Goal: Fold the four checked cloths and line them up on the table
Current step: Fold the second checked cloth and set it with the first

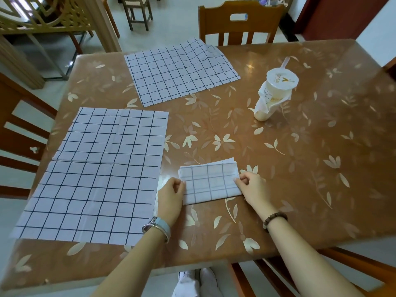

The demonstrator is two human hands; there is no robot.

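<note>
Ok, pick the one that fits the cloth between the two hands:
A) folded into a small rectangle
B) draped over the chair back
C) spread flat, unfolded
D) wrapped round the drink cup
A: the folded cloth lies as a small layered rectangle on the table, with the left hand gripping its left edge and the right hand pinching its right edge.

1 table (300, 168) bears 2 flat cloths (96, 172) (180, 71), 1 folded cloth (211, 182) and 1 drink cup (276, 93).
</note>
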